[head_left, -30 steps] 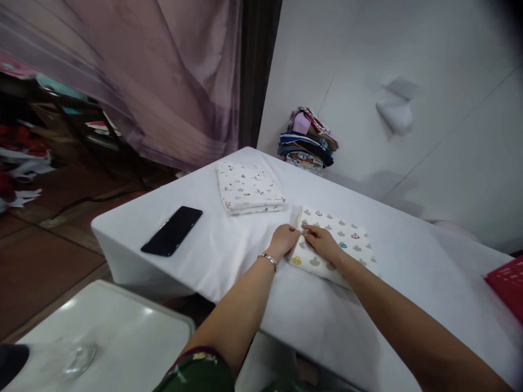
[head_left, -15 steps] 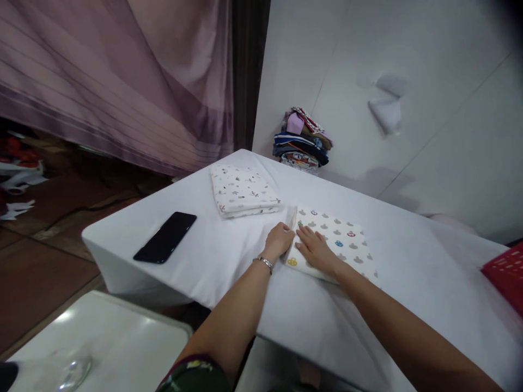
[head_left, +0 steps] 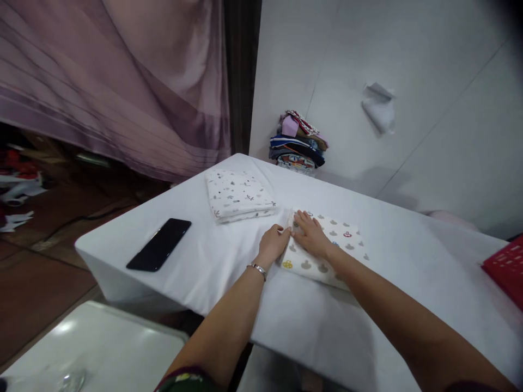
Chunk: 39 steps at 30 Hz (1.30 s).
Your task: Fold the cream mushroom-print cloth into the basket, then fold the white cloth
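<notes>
Across the white-covered table (head_left: 408, 283), one cloth lies folded, another is under both hands!
At the left, the dark phone (head_left: 159, 245) lies alone; next along, the sprig-print cloth (head_left: 239, 196) sits in a neat, layered rectangle, out of the hands, its folding looking done. Now the left hand (head_left: 272, 245), fingers partly curled, meets the left edge of the mushroom-print cloth (head_left: 306, 265); whether it truly pinches the fabric, I can't tell. Right beside it, the right hand (head_left: 312, 237) spreads open, palm down on top, gripping nothing. That cloth is flat and nearly squared, so only that left edge seems left to settle. Far right, a red basket (head_left: 506, 267) stands well apart.
</notes>
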Available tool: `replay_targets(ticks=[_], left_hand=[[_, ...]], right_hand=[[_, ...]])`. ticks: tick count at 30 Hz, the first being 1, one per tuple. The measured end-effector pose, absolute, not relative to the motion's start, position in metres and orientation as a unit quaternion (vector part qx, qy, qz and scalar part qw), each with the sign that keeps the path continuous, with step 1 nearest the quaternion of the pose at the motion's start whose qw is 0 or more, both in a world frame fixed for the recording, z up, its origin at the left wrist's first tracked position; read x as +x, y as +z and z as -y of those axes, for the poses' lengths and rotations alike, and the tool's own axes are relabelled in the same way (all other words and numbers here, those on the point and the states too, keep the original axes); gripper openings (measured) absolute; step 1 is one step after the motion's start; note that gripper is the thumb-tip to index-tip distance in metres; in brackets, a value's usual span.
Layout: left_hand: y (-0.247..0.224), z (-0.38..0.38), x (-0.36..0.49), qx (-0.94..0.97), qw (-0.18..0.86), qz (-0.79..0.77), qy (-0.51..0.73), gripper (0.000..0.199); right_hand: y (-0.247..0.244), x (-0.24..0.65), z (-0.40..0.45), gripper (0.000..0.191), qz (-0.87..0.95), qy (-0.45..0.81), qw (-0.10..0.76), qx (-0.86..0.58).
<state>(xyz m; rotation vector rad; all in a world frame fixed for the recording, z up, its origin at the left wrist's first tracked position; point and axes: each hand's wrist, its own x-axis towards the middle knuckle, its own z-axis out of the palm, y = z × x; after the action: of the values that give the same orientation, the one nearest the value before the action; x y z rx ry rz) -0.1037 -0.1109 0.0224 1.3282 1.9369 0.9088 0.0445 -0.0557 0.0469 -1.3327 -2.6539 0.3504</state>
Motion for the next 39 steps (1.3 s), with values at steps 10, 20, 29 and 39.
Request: replay_targets(ticks=[10, 20, 29, 39], left_hand=[[0.029, 0.114, -0.097, 0.523, 0.266, -0.756, 0.292, 0.041], [0.021, 0.11, -0.1, 0.548, 0.287, -0.741, 0.262, 0.054], [0.018, 0.106, -0.102, 0.556, 0.293, -0.736, 0.251, 0.054], [0.019, 0.108, -0.101, 0.552, 0.295, -0.733, 0.267, 0.056]], right_hand=[[0.021, 0.043, 0.042, 0.067, 0.894, 0.098, 0.024, -0.437], [0.049, 0.075, 0.032, 0.065, 0.885, 0.157, 0.044, -0.435], [0.029, 0.148, 0.012, 0.07, 0.836, 0.082, -0.003, -0.542], [0.04, 0.174, 0.022, 0.064, 0.798, 0.13, 0.112, -0.578]])
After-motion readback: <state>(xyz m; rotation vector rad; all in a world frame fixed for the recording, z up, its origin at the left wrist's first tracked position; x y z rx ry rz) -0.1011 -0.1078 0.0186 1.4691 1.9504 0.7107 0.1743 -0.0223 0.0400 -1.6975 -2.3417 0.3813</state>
